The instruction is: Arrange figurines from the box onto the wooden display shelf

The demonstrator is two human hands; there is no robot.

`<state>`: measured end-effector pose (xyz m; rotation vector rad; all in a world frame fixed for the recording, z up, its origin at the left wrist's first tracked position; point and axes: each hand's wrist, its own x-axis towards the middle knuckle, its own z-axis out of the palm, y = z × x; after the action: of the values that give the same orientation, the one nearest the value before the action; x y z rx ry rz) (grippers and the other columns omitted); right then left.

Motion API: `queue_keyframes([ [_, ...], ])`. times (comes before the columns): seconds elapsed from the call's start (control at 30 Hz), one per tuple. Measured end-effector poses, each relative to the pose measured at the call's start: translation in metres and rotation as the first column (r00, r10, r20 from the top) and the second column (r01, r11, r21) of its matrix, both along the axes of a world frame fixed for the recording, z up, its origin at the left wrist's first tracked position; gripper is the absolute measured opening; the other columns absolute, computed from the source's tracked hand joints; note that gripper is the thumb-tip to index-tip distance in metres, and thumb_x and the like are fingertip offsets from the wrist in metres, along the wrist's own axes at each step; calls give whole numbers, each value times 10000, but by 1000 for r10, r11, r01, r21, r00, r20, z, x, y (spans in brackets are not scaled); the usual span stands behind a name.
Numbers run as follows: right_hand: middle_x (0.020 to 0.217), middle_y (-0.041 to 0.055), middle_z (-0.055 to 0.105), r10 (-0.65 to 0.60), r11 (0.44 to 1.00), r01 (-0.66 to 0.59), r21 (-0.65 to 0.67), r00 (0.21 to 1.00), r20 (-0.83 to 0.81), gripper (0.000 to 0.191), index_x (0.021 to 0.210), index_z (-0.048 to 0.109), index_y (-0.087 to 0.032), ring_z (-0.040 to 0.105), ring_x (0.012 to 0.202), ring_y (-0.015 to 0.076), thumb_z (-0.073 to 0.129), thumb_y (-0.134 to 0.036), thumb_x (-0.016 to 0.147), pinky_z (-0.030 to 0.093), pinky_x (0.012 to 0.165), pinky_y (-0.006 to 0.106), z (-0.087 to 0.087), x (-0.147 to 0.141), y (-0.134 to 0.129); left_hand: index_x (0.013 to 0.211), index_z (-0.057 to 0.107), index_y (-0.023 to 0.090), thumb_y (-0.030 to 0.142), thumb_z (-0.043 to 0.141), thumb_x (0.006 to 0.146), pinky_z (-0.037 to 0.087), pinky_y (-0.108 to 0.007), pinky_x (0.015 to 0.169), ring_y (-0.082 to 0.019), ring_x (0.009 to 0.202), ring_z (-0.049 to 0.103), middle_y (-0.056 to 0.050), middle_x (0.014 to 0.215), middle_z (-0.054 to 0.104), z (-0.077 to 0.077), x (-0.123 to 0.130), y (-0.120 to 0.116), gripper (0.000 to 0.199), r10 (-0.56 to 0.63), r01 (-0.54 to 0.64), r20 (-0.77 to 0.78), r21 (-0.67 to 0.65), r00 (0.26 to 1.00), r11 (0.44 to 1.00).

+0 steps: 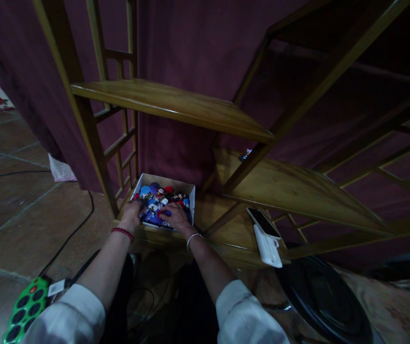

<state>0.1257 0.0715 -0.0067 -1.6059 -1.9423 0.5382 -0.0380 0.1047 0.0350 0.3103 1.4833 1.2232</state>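
Item: one white-walled open box (169,180), standing on the lowest board (209,210) of a wooden display rack, below the upper shelf (172,102). Contents: a jumble of small toy figures (154,206), mostly blue, red, white and black.

Your left hand (133,211), red beaded bracelet (122,232) at its wrist: at the box's left side; you cannot tell whether its fingers grip anything. Your right hand (177,216), pale bangle (189,241) at its wrist: reaching over the near rim, fingers bent among the figures (a red piece shows at the tips); whether they close on it, you cannot tell.

Also listed: a smartphone (263,222) atop a white object (267,248), right of the box; a green power strip (26,310), floor, left.
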Motion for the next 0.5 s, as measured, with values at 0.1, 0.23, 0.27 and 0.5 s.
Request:
queue_keyframes([
  [0.1, 960, 29, 589, 45, 998, -42, -38, 995, 84, 212, 873, 675, -255, 503, 958, 164, 645, -367, 696, 349, 894, 310, 1, 1, 1, 645, 520, 124, -15, 481, 649, 532, -292, 634, -99, 591, 544, -12, 665, 536, 3, -3, 1, 145, 39, -39, 11, -6, 999, 999],
  [0.23, 998, 26, 585, 68, 996, -59, -66, 987, 143, 281, 919, 665, -264, 476, 993, 172, 662, -403, 675, 352, 883, 299, 4, 1, 2, 639, 520, 118, -32, 478, 645, 532, -293, 653, -98, 606, 552, -11, 663, 532, 7, -4, 0, 155, 89, -89, 13, 23, 996, 996],
  [0.27, 1002, 26, 585, 70, 996, -61, -63, 986, 149, 285, 920, 665, -263, 475, 994, 172, 664, -404, 673, 355, 877, 295, 5, 1, 2, 636, 517, 118, -32, 478, 645, 533, -299, 656, -98, 609, 553, -10, 660, 530, 8, -4, 0, 156, 94, -94, 15, 26, 996, 995],
  [0.5, 932, 25, 607, -1, 1000, -1, 12, 990, 139, 199, 871, 672, -226, 509, 921, 156, 620, -337, 714, 355, 882, 283, 11, -6, 2, 603, 493, 120, -31, 464, 667, 539, -312, 664, -84, 593, 535, -14, 671, 537, 8, -6, 1, 167, 93, -94, 36, 41, 995, 995],
])
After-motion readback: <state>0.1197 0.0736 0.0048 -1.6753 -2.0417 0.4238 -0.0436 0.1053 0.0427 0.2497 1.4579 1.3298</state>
